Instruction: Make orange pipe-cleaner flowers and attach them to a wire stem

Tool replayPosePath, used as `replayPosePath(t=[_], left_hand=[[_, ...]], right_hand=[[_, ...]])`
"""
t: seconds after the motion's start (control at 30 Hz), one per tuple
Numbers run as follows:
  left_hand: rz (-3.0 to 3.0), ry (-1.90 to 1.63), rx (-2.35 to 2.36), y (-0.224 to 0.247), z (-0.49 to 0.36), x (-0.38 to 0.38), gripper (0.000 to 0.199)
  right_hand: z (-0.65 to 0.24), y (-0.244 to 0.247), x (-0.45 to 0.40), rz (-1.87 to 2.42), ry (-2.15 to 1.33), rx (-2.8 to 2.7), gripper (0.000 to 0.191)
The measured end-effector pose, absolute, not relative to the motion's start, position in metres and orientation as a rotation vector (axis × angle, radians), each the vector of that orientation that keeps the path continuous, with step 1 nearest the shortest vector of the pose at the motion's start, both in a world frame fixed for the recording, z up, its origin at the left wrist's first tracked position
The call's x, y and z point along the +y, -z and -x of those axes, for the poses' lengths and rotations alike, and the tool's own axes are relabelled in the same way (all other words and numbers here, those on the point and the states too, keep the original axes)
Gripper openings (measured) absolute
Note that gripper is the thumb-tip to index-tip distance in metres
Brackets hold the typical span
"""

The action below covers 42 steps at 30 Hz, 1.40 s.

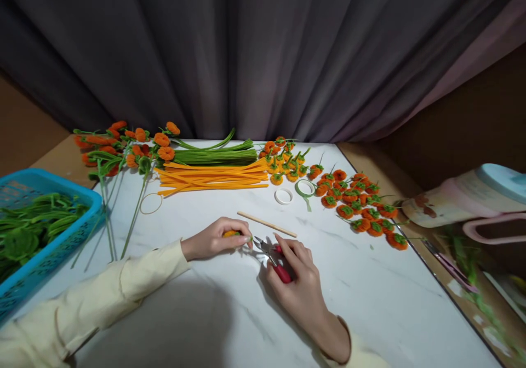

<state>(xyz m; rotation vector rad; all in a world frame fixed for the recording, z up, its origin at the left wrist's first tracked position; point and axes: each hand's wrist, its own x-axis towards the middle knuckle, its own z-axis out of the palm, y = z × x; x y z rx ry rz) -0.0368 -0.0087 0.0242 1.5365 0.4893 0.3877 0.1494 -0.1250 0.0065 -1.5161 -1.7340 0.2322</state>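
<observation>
Over on the left I see a blue basket (82,242) of green pieces, then long-stemmed orange flowers (166,153) and a row of orange strips (213,176), with green strips (217,156) behind. Nearer, the left hand (217,239) pinches a small orange piece (231,233) above the white table (172,302). Just right of it point red-handled pliers (282,273), gripped in the right hand (302,280); whether their tips touch it, I can't tell. A wooden stick (267,224) lies beyond. Farther right are green-topped orange balls (350,195) and a tumbler (456,198).
</observation>
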Motion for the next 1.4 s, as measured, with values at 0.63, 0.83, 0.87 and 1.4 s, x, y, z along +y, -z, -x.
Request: replayPosePath(t=[0.63,0.83,0.87,1.4], left_hand=[[-1.606,-0.397,0.488,-0.025,0.035,-0.011,0.026],[-1.639,-0.403,0.468,-0.025,0.035,-0.011,0.024],[-1.64,-0.403,0.467,-0.025,0.035,-0.011,0.024],[-1.631,-0.378,0.486,-0.025,0.033,-0.013,0.028]], right_hand=[[-0.144,-0.012,-0.124,1.532,-0.221,-1.721,0.03],[-0.143,-0.012,-0.125,1.544,-0.256,-1.696,0.029],[-0.143,-0.012,-0.125,1.544,-0.26,-1.693,0.029],[-0.139,-0.015,-0.125,1.517,-0.31,-1.677,0.016]])
